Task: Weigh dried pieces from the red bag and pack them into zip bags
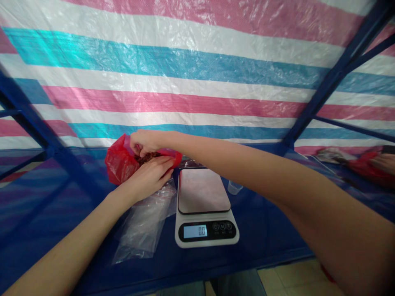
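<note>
Left hand (152, 174) laid over the near rim of a red plastic bag (119, 165) on the blue desk (265, 230), right hand (146, 142) curled inside at brown pieces (149, 157), both grips unclear, digital scale (203, 193) nearby reading 0.0

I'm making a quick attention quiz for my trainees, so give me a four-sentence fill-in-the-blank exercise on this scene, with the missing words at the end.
1. The left hand and the right hand are both at a plastic bag coloured ____.
2. The display on the scale reads ____.
3. In the picture, the clear bags lie to the ____ of the scale.
4. The table under the scale is ____ in colour.

Missing words: red; 0.0; left; blue.
</note>
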`<state>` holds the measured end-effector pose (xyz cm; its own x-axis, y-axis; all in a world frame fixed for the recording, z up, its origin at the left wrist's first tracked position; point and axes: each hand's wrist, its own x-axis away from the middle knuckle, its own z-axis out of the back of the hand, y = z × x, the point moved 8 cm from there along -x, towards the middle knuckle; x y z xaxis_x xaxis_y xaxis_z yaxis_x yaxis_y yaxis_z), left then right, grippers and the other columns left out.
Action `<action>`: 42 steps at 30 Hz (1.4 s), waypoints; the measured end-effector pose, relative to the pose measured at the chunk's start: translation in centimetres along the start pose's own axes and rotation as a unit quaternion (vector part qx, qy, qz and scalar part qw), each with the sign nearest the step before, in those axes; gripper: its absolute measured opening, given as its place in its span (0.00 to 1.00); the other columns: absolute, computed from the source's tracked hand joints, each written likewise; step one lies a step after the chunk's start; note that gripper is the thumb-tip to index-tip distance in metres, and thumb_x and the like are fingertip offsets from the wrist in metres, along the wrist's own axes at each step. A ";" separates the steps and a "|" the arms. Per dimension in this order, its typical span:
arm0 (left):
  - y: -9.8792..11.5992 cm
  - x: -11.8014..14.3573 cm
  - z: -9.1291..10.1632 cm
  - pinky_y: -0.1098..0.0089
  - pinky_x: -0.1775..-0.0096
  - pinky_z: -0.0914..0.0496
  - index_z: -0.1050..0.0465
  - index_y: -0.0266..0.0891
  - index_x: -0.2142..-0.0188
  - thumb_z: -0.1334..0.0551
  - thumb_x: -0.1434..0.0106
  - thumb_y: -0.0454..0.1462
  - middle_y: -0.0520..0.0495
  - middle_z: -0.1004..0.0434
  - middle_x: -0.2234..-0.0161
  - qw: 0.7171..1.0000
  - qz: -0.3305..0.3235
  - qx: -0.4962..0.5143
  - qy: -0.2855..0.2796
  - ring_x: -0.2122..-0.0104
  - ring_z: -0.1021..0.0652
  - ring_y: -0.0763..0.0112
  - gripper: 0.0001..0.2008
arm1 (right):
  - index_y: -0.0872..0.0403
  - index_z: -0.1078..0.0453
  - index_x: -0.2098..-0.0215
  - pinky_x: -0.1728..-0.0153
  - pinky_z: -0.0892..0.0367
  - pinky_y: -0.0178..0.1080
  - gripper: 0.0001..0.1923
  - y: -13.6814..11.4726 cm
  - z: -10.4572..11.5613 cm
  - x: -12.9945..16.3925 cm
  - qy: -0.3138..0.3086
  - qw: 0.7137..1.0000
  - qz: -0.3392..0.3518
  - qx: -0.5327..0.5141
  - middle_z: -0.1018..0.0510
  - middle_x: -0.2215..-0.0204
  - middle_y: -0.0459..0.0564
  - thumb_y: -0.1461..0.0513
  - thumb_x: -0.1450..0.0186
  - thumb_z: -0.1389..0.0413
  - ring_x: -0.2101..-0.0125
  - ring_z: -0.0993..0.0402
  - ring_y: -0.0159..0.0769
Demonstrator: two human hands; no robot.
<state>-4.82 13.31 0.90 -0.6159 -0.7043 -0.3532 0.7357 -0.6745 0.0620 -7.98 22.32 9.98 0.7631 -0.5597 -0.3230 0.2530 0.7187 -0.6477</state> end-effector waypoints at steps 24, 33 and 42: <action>-1.3 -0.2 1.5 0.47 0.45 0.26 0.19 0.38 0.50 0.47 0.25 0.43 0.35 0.17 0.47 0.999 0.012 -0.042 0.012 0.47 0.20 0.47 0.19 | 0.51 0.15 0.61 0.65 0.30 0.35 0.05 -0.2 11.1 28.4 -0.083 0.983 -0.106 0.125 0.14 0.66 0.46 0.64 0.33 0.34 0.67 0.19 0.35; -1.4 -0.4 1.3 0.49 0.45 0.27 0.20 0.40 0.58 0.48 0.24 0.44 0.40 0.15 0.54 1.000 0.001 -0.011 -0.006 0.52 0.20 0.51 0.19 | 0.52 0.16 0.60 0.60 0.30 0.36 0.09 0.9 8.4 30.9 -0.138 0.976 -0.085 0.143 0.16 0.64 0.50 0.66 0.28 0.41 0.65 0.19 0.36; -1.1 -0.5 1.8 0.50 0.43 0.29 0.19 0.40 0.58 0.48 0.25 0.45 0.40 0.15 0.53 1.000 -0.001 0.007 -0.001 0.51 0.19 0.52 0.20 | 0.54 0.17 0.57 0.60 0.30 0.35 0.09 0.5 8.5 31.2 -0.141 0.974 -0.058 0.165 0.17 0.61 0.50 0.66 0.27 0.41 0.64 0.20 0.35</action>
<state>-5.84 14.01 2.66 -0.6179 -0.7033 -0.3515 0.7303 -0.6791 0.0748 21.02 8.74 5.40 0.8393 -0.5429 -0.0274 0.4895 0.7767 -0.3965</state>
